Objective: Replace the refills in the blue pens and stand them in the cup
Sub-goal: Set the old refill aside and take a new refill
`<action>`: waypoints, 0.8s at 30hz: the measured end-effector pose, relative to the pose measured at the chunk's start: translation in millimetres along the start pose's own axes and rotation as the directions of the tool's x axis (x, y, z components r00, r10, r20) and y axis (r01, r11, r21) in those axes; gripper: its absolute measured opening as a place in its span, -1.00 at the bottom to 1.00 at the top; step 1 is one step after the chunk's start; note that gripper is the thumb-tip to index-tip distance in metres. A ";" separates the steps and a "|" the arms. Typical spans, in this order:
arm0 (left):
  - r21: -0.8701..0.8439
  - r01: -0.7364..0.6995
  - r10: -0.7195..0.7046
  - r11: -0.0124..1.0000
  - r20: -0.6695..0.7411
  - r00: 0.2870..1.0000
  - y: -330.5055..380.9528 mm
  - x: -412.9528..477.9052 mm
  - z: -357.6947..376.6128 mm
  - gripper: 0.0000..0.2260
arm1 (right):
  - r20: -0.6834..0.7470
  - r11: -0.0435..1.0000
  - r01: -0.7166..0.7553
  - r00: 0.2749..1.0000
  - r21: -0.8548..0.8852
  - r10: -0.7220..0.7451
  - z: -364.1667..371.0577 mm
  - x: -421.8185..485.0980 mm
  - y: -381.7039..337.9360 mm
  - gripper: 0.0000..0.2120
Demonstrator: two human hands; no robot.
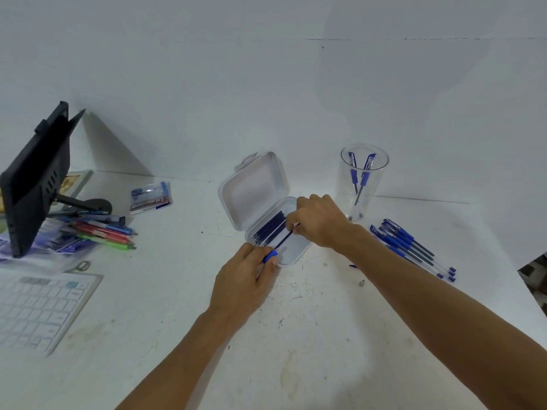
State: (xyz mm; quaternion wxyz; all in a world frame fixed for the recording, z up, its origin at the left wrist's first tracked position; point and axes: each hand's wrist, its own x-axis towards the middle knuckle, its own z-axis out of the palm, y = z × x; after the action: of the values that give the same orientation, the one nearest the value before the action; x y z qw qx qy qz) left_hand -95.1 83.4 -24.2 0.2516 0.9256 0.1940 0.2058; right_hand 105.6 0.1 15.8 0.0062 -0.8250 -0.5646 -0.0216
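Gripping pen [270, 257] in curled left hand [247, 276]; pinching refill [284, 237] in right hand [318, 221], over box [296, 253]. Keep refill in line with pen, slide gently, no bending. Then stand in cup [365, 184] behind, beside two there.

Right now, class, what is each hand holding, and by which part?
The left hand grips a pen around its barrel, with only the blue grip end showing. The right hand pinches a refill near its far end.

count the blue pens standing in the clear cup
2: the left pen and the right pen, both cap-up inside the clear cup. The cup is see-through, so none seem hidden.
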 end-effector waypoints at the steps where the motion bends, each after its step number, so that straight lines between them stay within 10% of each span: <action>1: 0.003 -0.004 0.004 1.000 -0.001 1.000 0.6 -0.1 -0.2 -0.63 | -0.008 1.000 0.009 1.000 -0.017 -0.009 0.0 0.5 -0.2 -0.85; 7: -0.012 -0.009 0.009 1.000 -0.007 1.000 4.5 -0.8 -2.7 -0.68 | -0.202 0.997 0.048 0.978 -0.059 -0.059 6.4 -15.8 3.8 -0.91; 11: -0.019 -0.005 0.004 1.000 -0.013 1.000 6.1 0.5 -1.4 -0.73 | -0.328 0.946 -0.023 0.935 0.324 0.135 -6.4 -37.4 1.9 -0.93; 19: -0.107 -0.079 0.081 0.991 0.020 0.996 30.8 -0.3 4.6 -0.74 | 0.145 -0.023 -0.160 0.819 0.987 0.555 -21.0 -101.8 -32.2 -0.87; 24: -0.147 -0.113 0.119 0.983 0.037 0.992 41.1 -3.7 9.1 -0.75 | 0.220 -0.279 -0.064 0.786 0.958 0.577 -15.6 -121.9 -40.3 -0.85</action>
State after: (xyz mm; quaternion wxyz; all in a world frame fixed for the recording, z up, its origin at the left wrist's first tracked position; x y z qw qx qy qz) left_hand -83.4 45.4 -10.0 0.3102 0.9191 0.1185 0.2123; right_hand 23.5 -99.4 25.6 0.7247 -0.6236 -0.1104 0.2714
